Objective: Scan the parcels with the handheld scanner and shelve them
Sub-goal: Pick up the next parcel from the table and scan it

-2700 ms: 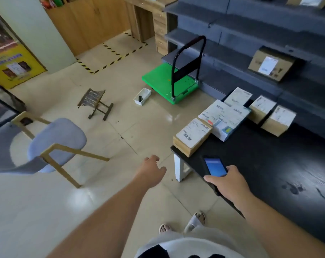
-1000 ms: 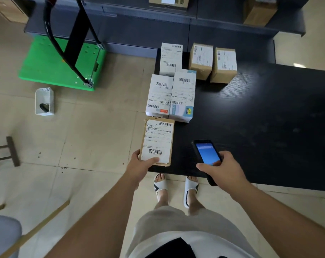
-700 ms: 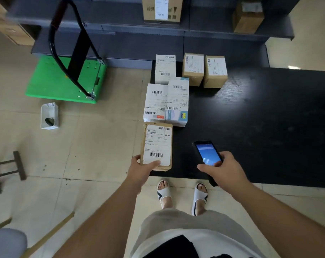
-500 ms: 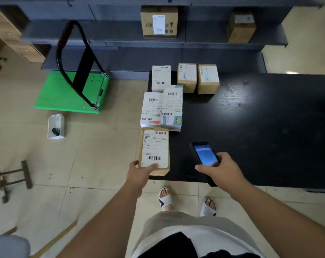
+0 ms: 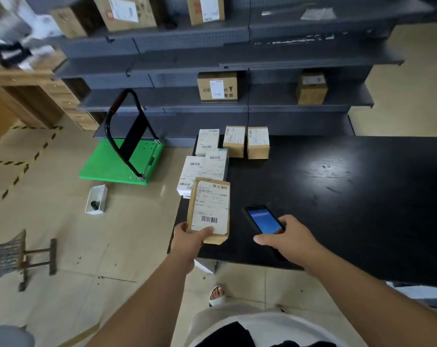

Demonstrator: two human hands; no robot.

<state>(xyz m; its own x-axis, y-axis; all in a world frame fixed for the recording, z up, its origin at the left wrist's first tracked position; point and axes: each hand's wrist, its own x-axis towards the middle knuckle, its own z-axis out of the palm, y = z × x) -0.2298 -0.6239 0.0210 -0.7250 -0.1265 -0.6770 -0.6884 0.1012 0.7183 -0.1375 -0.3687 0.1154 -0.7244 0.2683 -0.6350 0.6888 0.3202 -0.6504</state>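
Two hands busy: left hand [image 5: 187, 240] grips brown parcel [image 5: 210, 211], long axis 12–6; handheld scanner [image 5: 262, 220], gripped by right hand [image 5: 290, 240], at parcel's 3 o'clock.

A green trolley [image 5: 117, 166] with a black handle stands on the tiled floor, a small white bin [image 5: 96, 199] just in front of it. Near the left edge sits a metal stand [image 5: 9, 254], and wooden drawers [image 5: 69, 106] stand farther back.

Cardboard parcel [image 5: 210, 211], paper label; glossy black table [image 5: 337, 196].
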